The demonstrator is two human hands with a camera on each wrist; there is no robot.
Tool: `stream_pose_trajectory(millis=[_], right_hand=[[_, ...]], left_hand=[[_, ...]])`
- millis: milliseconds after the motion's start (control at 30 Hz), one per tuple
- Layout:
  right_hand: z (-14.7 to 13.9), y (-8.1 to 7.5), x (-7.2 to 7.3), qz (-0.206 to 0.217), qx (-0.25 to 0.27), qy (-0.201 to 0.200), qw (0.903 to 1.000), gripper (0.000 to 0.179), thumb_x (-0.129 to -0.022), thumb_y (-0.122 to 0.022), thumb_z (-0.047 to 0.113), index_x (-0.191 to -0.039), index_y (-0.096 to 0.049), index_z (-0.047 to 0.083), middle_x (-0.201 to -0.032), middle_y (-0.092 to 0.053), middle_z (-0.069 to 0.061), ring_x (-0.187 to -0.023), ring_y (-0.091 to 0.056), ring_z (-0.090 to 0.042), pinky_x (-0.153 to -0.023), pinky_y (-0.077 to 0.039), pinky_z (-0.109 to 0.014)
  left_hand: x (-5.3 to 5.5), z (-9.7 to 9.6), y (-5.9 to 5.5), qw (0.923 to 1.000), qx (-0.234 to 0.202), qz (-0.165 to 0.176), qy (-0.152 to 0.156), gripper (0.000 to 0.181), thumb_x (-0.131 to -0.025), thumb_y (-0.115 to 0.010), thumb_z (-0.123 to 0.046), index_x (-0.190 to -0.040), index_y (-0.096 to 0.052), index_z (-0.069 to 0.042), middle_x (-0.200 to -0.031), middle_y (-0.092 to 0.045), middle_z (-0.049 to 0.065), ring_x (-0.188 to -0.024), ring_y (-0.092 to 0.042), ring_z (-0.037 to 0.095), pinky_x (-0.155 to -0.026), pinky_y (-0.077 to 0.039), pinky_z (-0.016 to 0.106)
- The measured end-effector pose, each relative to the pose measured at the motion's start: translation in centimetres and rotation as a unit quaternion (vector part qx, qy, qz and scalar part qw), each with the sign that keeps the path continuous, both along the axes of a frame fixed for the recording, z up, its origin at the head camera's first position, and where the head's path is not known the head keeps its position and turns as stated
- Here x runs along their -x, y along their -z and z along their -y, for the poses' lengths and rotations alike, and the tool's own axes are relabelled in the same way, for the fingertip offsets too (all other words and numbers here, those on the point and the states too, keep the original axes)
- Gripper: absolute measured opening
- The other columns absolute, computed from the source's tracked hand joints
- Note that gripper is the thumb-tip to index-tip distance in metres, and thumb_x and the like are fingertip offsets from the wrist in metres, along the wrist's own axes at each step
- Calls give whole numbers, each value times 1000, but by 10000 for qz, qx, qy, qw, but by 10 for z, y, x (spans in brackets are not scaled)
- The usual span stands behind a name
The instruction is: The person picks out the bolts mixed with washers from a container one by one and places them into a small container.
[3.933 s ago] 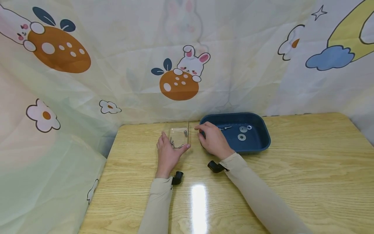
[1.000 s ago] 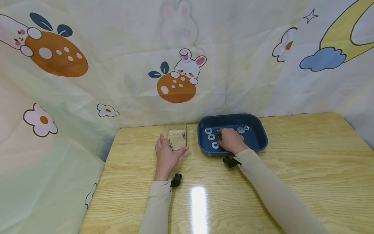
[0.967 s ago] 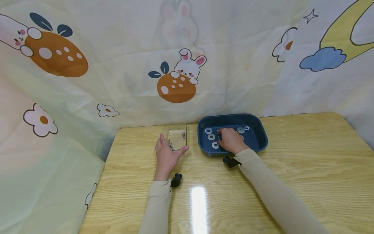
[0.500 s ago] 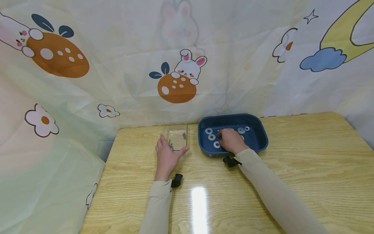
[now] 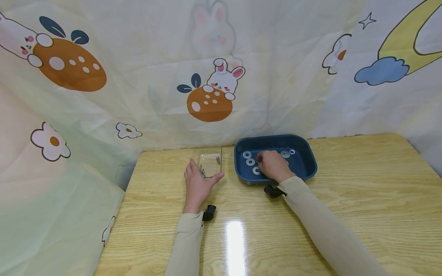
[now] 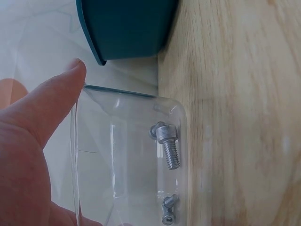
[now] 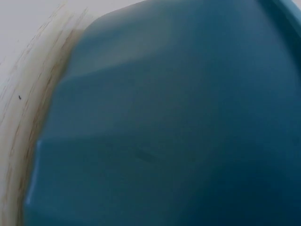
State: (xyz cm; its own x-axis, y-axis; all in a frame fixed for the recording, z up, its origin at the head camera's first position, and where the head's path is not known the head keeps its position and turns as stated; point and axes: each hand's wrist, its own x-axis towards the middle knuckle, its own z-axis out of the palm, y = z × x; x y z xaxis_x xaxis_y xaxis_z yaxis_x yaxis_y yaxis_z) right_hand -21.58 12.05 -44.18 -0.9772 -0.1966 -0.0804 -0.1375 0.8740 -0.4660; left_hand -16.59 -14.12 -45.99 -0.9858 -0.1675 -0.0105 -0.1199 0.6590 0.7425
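My left hand [image 5: 198, 186] grips a clear plastic box [image 6: 120, 155] by its near side, with the thumb [image 6: 61, 94] at the rim in the left wrist view. Inside the box lie several silver socket-head screws [image 6: 170, 146]. My right hand [image 5: 275, 166] is down in a dark blue tray [image 5: 305, 168], its fingers curled and their tips together on a small metal screw, mostly hidden. To the left of those fingertips lie flat washers [image 5: 250, 162]. The right wrist view shows only the tray's outer wall [image 7: 127, 117], blurred.
More washers [image 5: 285, 154] lie on the right side of the tray, one partly behind the hand. Box and tray stand side by side at the back of the wooden table [image 5: 362, 191]. A printed cloth [image 5: 155, 96] hangs right behind them.
My right hand has moved from between box and tray to inside the tray, and its fingertips have closed together in the last second. The left hand stays at the box.
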Motion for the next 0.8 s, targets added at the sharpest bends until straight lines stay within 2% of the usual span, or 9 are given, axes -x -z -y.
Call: stream_pose_trajectory(millis=[333, 600, 800], right_hand=[[2, -5, -5, -538, 103, -164, 9984, 24, -92, -61, 4, -112, -74, 2, -104, -72, -15, -77, -64, -23, -70, -55, -41], [5, -8, -9, -925, 229, -299, 9950, 21, -92, -62, 3, -110, -74, 0, -99, -71, -14, -77, -63, -24, -72, -54, -41], [8, -14, -14, -1177, 360, -419, 9915, 20, -93, -62, 3, -109, -73, 0, -92, -68, -12, -73, -60, -22, -67, -52, -38]], left_hand=[[1, -1, 0, 10000, 79, -18, 4, 130, -75, -83, -56, -159, -5, 5, -162, -15, 25, -148, -15, 39, -117, -23, 53], [1, 0, 0, 9999, 101, -5, 21, 131, -75, -83, -58, -159, -4, 5, -161, -16, 25, -148, -15, 39, -117, -23, 52], [0, 0, -1, 9999, 125, -14, 32, 130, -76, -83, -58, -159, -4, 5, -161, -16, 25, -148, -16, 38, -117, -24, 52]])
